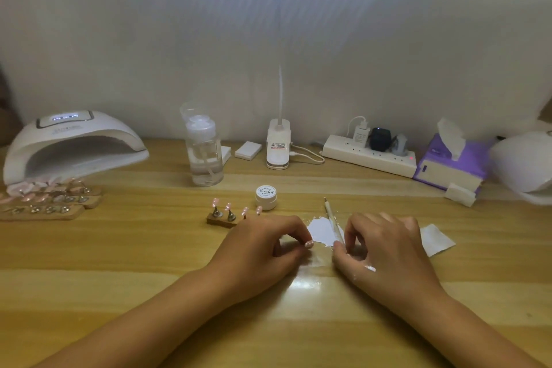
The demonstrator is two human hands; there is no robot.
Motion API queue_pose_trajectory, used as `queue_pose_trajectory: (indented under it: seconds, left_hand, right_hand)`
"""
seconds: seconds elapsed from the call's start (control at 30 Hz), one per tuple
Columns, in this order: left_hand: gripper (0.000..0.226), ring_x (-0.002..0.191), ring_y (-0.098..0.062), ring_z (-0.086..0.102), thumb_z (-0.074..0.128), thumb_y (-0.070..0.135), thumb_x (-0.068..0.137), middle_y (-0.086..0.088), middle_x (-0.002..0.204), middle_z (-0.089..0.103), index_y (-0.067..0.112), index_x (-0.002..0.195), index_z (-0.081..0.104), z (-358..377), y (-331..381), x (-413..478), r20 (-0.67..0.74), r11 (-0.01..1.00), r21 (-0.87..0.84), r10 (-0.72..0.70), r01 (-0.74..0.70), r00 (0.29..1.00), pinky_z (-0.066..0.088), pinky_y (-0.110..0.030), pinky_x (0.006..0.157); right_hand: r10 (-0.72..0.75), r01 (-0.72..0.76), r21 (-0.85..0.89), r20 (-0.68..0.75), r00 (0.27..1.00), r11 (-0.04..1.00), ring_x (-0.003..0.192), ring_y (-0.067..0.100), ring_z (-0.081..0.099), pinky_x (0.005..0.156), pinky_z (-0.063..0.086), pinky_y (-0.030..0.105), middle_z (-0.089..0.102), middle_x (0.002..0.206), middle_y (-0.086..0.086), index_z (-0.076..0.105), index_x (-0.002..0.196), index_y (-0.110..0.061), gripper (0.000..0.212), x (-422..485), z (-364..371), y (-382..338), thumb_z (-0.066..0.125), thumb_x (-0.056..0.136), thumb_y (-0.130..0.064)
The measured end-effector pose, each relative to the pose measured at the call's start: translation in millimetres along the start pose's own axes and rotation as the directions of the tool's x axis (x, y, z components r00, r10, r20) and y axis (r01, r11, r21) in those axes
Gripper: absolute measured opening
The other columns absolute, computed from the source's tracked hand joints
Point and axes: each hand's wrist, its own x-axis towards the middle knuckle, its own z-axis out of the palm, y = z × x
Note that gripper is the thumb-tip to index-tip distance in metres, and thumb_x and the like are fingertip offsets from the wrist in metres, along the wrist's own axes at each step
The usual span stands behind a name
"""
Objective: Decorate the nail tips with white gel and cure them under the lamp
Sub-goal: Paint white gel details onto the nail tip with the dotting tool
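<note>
A small wooden stand (221, 220) holds several pink nail tips (228, 207) just left of centre. Behind it sits the lidded white gel jar (265, 197). A patch of white gel (321, 231) is spread on a clear film (310, 263) on the table, and a thin brush (331, 213) lies across the patch. My left hand (263, 245) pinches the film's left edge between thumb and forefinger. My right hand (385, 248) has curled fingers pinching the film's right edge by the brush's lower end, with a white smear on its back. The curing lamp (74, 146) stands at far left.
More stands with nail tips (44, 202) lie in front of the curing lamp. Along the back are a pump bottle (204, 152), a desk-lamp base (278, 143), a power strip (370, 155) and a purple tissue box (451, 158). A white pad (436, 239) lies right of my hand.
</note>
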Motion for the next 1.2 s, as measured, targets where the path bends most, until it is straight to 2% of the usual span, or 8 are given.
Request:
queue_pose_trajectory:
  seconds: [0.13,0.3,0.43,0.53,0.67,0.83,1.0,1.2]
  left_hand:
    - [0.005,0.058,0.001,0.051,0.067,0.033,0.088,0.022,0.079,0.061,0.034,0.093,0.066,0,3,-2,-0.003,0.999,0.041,0.006,-0.006,1.000,0.043,-0.025,0.060]
    - [0.008,0.061,0.015,0.046,0.066,0.035,0.087,0.022,0.082,0.062,0.035,0.095,0.064,-2,7,-5,-0.005,0.993,0.115,0.021,-0.020,1.000,0.034,-0.013,0.061]
    - [0.011,0.083,0.009,0.049,0.062,0.038,0.087,0.018,0.093,0.067,0.035,0.098,0.061,-2,8,-4,-0.018,0.992,0.127,0.029,-0.027,0.999,0.034,-0.017,0.061]
    - [0.011,0.086,0.009,0.047,0.061,0.039,0.088,0.018,0.095,0.068,0.035,0.099,0.062,-2,8,-5,-0.013,0.989,0.146,0.032,-0.030,0.999,0.033,-0.014,0.061]
    - [0.011,0.090,0.007,0.045,0.060,0.040,0.090,0.018,0.096,0.067,0.035,0.099,0.061,-2,8,-5,-0.006,0.986,0.160,0.038,-0.037,0.999,0.034,-0.019,0.061]
    - [0.009,0.091,0.006,0.045,0.059,0.035,0.092,0.018,0.099,0.068,0.035,0.099,0.064,-1,5,-5,0.008,0.984,0.170,0.046,-0.046,0.999,0.027,-0.005,0.062]
    - [0.007,0.092,-0.004,0.049,0.060,0.034,0.093,0.018,0.098,0.068,0.035,0.099,0.064,-1,4,-4,-0.011,0.982,0.185,0.050,-0.047,0.999,0.025,-0.004,0.061]
    - [0.007,0.084,-0.001,0.050,0.062,0.032,0.092,0.020,0.095,0.067,0.036,0.098,0.064,0,2,-4,-0.015,0.979,0.202,0.041,-0.037,0.999,0.026,-0.006,0.060]
  right_hand:
    - [0.094,-0.092,0.081,-0.029,0.995,0.993,0.073,0.003,0.048,0.079,0.032,0.037,0.049,0.061,-0.014,0.050,0.064,-0.028,0.025,0,-4,0,0.066,0.079,-0.040]
    - [0.176,-0.163,0.163,-0.068,0.982,0.973,0.065,0.003,0.049,0.072,0.029,0.034,0.046,0.053,-0.011,0.054,0.058,-0.027,0.025,-2,-8,2,0.071,0.077,-0.030]
    - [0.263,-0.232,0.256,-0.090,0.961,0.938,0.060,0.005,0.051,0.070,0.035,0.036,0.050,0.051,-0.010,0.052,0.052,-0.029,0.031,1,-10,7,0.072,0.075,-0.026]
    - [0.295,-0.254,0.311,-0.090,0.951,0.916,0.058,0.004,0.053,0.068,0.037,0.036,0.057,0.061,-0.025,0.053,0.052,-0.028,0.030,2,-9,9,0.071,0.076,-0.028]
    - [0.350,-0.292,0.382,-0.088,0.933,0.877,0.057,0.007,0.054,0.069,0.040,0.038,0.054,0.051,-0.014,0.060,0.056,-0.025,0.027,4,-9,15,0.071,0.080,-0.028]
    - [0.367,-0.296,0.440,-0.085,0.926,0.848,0.052,0.007,0.049,0.066,0.037,0.032,0.050,0.047,-0.012,0.065,0.062,-0.020,0.025,7,-13,22,0.072,0.085,-0.025]
    - [0.371,-0.333,0.499,0.026,0.928,0.800,0.051,0.008,0.049,0.058,0.041,0.029,0.054,0.051,-0.009,0.071,0.070,-0.020,0.020,8,-23,30,0.074,0.086,-0.032]
    - [0.311,-0.342,0.379,0.143,0.940,0.860,0.056,0.007,0.053,0.058,0.041,0.028,0.063,0.059,-0.008,0.073,0.073,-0.026,0.018,13,-45,43,0.078,0.081,-0.041]
